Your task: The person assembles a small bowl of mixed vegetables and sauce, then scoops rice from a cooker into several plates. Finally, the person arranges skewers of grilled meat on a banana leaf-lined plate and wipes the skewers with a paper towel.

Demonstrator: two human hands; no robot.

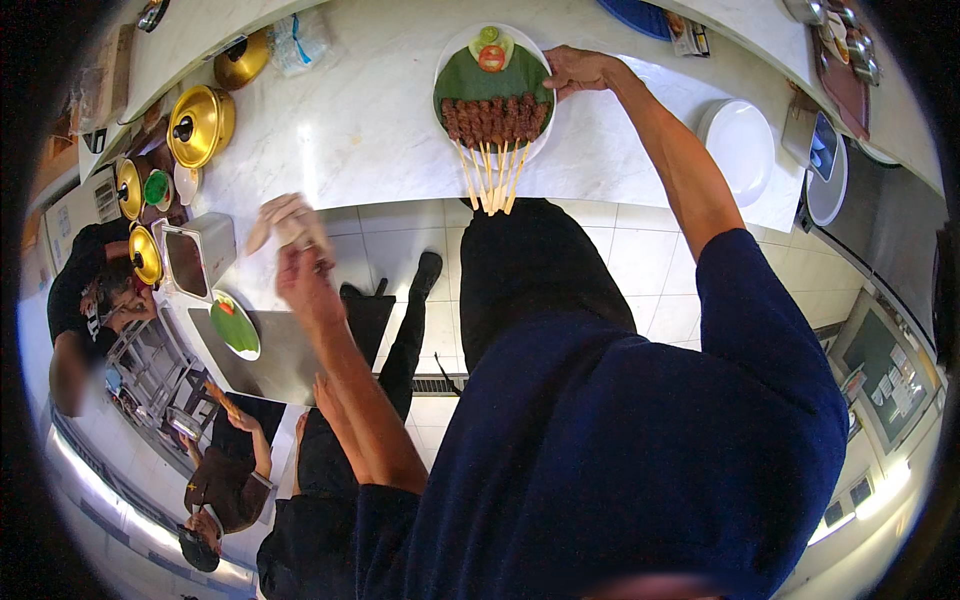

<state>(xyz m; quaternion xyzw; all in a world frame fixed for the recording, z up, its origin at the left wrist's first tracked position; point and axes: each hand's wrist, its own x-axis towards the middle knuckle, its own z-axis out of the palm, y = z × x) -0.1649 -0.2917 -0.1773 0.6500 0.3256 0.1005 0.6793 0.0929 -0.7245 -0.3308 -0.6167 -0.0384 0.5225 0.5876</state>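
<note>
On the pale marble counter, a white plate [493, 157] lined with green leaf [469, 79] carries several skewers of grilled meat [491, 120], their sticks jutting over the counter's near edge. Cucumber slices and a tomato slice [491, 58] lie at its far side. My right hand [577, 71] grips the plate's right rim. Motion blurs my left hand [304, 277], which is closed on a crumpled beige cloth [289, 221] at the counter's left part. Below and left of that hand, a smaller leaf-lined plate [235, 326] rests on a metal surface [281, 352].
Stacked white plates [739, 154] stand at right. Gold lidded pots [201, 126] and a metal container [206, 255] line the left side. A plastic bag [300, 41] lies at the back. A co-worker in black [315, 457] is close on my left; two other people are farther left.
</note>
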